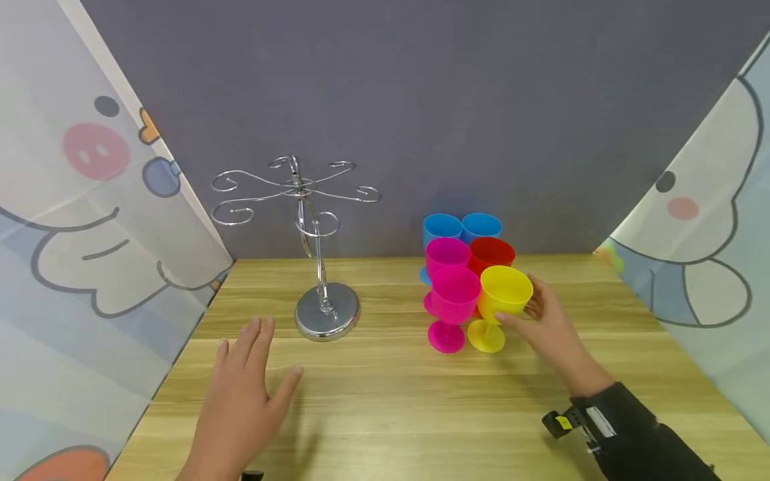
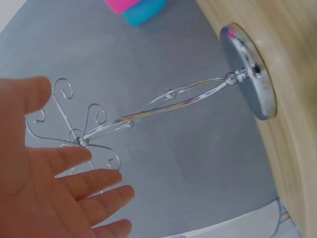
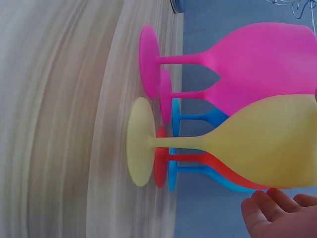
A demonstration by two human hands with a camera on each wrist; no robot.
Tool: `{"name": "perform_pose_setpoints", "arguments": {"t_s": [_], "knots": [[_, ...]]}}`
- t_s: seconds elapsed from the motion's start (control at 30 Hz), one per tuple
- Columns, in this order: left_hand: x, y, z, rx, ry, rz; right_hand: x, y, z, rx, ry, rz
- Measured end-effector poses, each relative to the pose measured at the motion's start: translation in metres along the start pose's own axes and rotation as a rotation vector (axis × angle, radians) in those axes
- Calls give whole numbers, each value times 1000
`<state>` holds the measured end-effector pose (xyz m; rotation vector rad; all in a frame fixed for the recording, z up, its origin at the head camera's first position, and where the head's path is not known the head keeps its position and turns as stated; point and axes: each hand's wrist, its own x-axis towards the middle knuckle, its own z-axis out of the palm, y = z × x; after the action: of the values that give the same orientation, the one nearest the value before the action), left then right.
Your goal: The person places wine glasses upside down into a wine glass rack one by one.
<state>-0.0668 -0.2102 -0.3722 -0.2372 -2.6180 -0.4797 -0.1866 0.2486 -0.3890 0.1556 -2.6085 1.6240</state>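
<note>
In the head view, my right hand is at the yellow plastic goblet, thumb at the front of its bowl and fingers round the right side. The right wrist view shows the yellow goblet upright, its foot close to the tabletop, with fingertips right at the bowl. My left hand hovers over the table with fingers spread and holds nothing. Nearest to it stands a chrome rack with a round base and curled wire arms; the left wrist view shows its stem beyond the palm.
Two pink goblets, a red goblet and two blue goblets stand close together beside and behind the yellow one. A grey panel closes off the back of the wooden table. Cartoon-printed sheets flank both sides.
</note>
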Motion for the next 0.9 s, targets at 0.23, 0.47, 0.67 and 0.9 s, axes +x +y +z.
{"name": "perform_pose_setpoints", "arguments": {"t_s": [0.23, 0.47, 0.67, 0.9], "knots": [[24, -1, -22, -151, -23, -78, 4, 3, 5, 33, 14, 15], [45, -11, -50, -244, -1, -175, 6, 6, 5, 24, 27, 7], [61, -18, -66, -279, 45, -171, 7, 6, 5, 26, 26, 7], [91, -20, -82, -238, 122, -136, 6, 5, 5, 21, 34, 20]]}}
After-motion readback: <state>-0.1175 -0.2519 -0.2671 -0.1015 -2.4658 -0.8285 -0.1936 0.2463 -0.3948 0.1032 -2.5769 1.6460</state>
